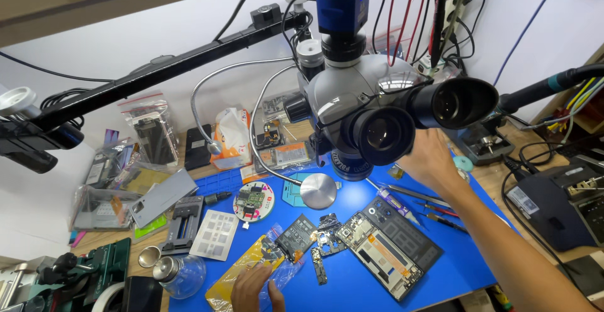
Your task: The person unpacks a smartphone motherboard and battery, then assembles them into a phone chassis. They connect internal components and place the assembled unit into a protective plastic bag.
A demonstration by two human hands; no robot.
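Partly, the scene is blocked: a large grey stereo microscope [371, 107] with black eyepieces fills the upper middle of the head view and covers much of the worktop [503, 161] behind it. The right hand [433, 158] reaches up past the right eyepiece toward the far side of the blue mat [352, 274]; its fingers are loosely spread and no object shows in them, though the fingertips are partly hidden behind the microscope, so whether they touch anything cannot be told. The left hand [255, 290] is cut off by the lower edge; it lies flat, fingers narrowly spread, pressing on a yellow plastic bag [248, 265] at the near edge of the mat. It grips nothing that can be made out.

Between the two hands lies an opened phone [387, 246] with its inner boards exposed, well apart from the right hand and nearer the left. Small circuit pieces [324, 243] lie just beside it, close to the bag. Tweezers and thin tools [428, 202] rest under the right forearm. A round metal disc [318, 190] sits beneath the microscope head. Left of the mat are a stencil plate [215, 234], a glass bottle [179, 274] and clear bags of parts [148, 126]. A soldering station [560, 205] stands at the right.
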